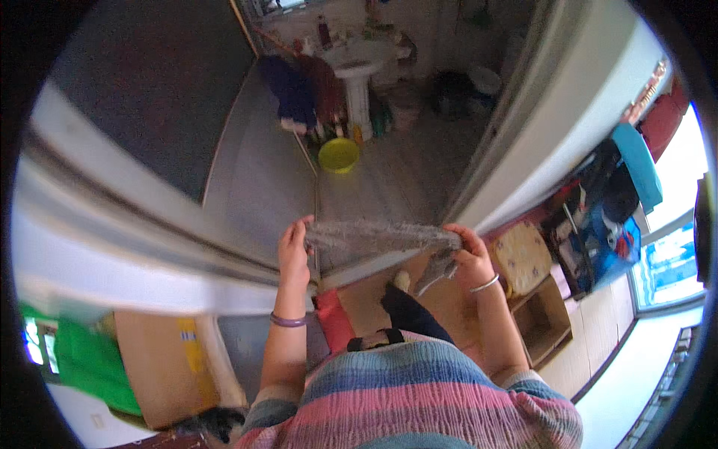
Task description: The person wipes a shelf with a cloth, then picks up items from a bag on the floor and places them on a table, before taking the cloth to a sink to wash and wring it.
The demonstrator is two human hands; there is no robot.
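Observation:
A thin, see-through sheet (381,236), perhaps plastic film or fine netting, is stretched sideways in front of me at a doorway. My left hand (294,250) grips its left end between thumb and fingers; a purple bangle circles that wrist. At the other end my right hand (470,255) pinches the sheet, and a silver bangle sits on that wrist. A loose grey bunch (437,270) of similar material hangs below my right hand. What exactly the material is, I cannot tell.
Past the doorway stand a pedestal washbasin (357,73) and a yellow-green basin (339,155) on the floor. At right are a stool with a patterned seat (521,257), an open cardboard box (541,322) and piled belongings. A large cardboard box (162,359) stands at lower left.

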